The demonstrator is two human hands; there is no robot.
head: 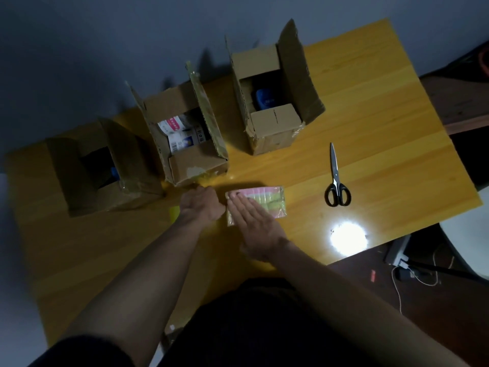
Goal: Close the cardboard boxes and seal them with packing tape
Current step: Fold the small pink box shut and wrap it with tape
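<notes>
Cardboard boxes — three, flaps open: left box (pixel 100 165), middle box (pixel 185 133), right box (pixel 272 102), across the frame's upper half. Label print unreadable. One pair of scissors (pixel 337 181) at centre right. Right hand (pixel 254 223) lies flat, fingers straight, on a pastel packet (pixel 267 202); left hand (pixel 201 205) — grip indiscernible.

Yellow wooden table (pixel 370 107) against grey wall (pixel 105 35), lamp glare (pixel 348 237)

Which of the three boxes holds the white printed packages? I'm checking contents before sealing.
The middle cardboard box: white labelled packages show inside it, whereas the left box and right box show only dark and blue contents.
</notes>
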